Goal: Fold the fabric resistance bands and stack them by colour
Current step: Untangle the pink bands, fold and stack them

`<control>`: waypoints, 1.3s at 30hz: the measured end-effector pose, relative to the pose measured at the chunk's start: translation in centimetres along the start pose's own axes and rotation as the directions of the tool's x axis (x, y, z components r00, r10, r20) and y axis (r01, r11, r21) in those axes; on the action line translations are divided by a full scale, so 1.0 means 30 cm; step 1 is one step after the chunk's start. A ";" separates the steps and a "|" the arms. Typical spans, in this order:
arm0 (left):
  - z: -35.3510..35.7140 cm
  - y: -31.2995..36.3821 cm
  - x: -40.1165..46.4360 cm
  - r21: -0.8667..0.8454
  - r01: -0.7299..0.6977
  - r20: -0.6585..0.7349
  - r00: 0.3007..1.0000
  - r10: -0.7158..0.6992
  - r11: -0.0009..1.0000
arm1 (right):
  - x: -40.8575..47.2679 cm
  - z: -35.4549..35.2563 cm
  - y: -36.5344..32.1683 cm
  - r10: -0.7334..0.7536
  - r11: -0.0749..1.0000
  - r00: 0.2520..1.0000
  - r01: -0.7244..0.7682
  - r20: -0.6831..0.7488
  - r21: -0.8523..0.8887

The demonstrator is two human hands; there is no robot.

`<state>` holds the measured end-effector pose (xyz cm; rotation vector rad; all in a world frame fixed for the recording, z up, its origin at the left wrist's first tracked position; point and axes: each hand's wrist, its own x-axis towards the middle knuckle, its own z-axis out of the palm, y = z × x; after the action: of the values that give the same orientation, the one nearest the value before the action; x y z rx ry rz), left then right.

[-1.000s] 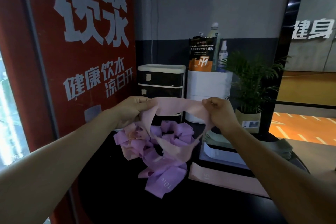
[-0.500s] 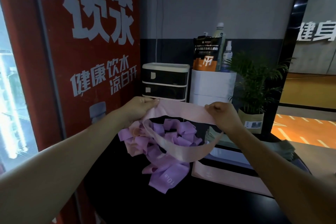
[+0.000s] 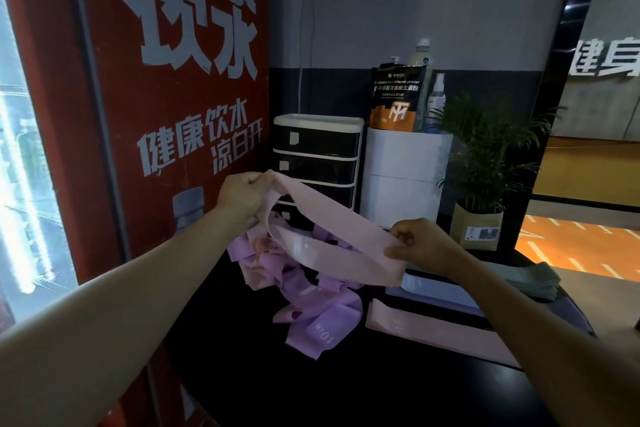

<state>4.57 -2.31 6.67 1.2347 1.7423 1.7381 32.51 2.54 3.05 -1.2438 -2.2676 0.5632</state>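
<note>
A pale pink band loop [image 3: 332,239] hangs stretched in the air between both hands. My left hand [image 3: 242,196] pinches its upper left end, and my right hand [image 3: 420,243] pinches the lower right end. Under it a loose heap of purple and pink bands [image 3: 311,291] lies on the black table [image 3: 363,388]; one purple strip is marked 10 LB. A folded pink band [image 3: 436,333] lies flat at the right of the heap. Behind that sit a folded lavender stack [image 3: 429,288] and a folded grey-green stack [image 3: 533,276].
A red panel with white lettering [image 3: 194,87] borders the table on the left. At the back stand a small drawer unit [image 3: 317,156], a white box [image 3: 403,177] with a pouch and bottles on top, and a potted plant [image 3: 481,184].
The view has dropped slightly. My right hand has moved down and to the right, pulling the pink band out into a longer, flatter loop; my left hand stays high at the left.
</note>
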 end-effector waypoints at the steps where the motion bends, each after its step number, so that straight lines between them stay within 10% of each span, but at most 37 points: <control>1: -0.006 -0.005 0.003 0.008 0.012 -0.014 1.000 -0.012 1.000 | -0.003 0.001 0.006 0.019 0.999 1.000 -0.020 -0.007 -0.025; 9: -0.010 -0.046 -0.014 0.024 0.090 0.042 0.995 -0.091 0.996 | 0.017 0.012 0.012 0.184 0.983 0.930 -0.182 -0.317 0.036; 14: -0.015 -0.028 -0.032 -0.276 0.453 0.399 0.856 -0.327 0.848 | 0.022 0.001 0.037 0.293 0.952 0.883 -0.237 -0.367 0.192; 19: -0.015 -0.057 -0.029 -0.124 0.290 0.326 0.915 -0.237 0.949 | 0.012 -0.010 0.045 0.371 0.873 0.887 -0.232 -0.276 0.428; 24: -0.042 -0.096 -0.007 0.373 -0.045 -0.045 0.997 0.066 0.927 | -0.004 -0.019 0.091 0.346 0.937 0.861 -0.297 -0.373 0.183; 31: -0.006 -0.115 0.001 0.238 0.075 0.023 0.996 -0.083 0.968 | -0.015 0.002 0.049 0.295 0.954 0.882 -0.291 -0.367 0.068; 39: 0.038 -0.030 -0.025 0.036 -0.005 0.135 0.991 0.000 0.999 | -0.023 0.015 -0.065 0.216 0.932 0.973 -0.183 -0.075 0.314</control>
<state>5.60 -2.10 5.42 1.3374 1.7013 1.5916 31.29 0.93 3.65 -1.3174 -1.8882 0.8635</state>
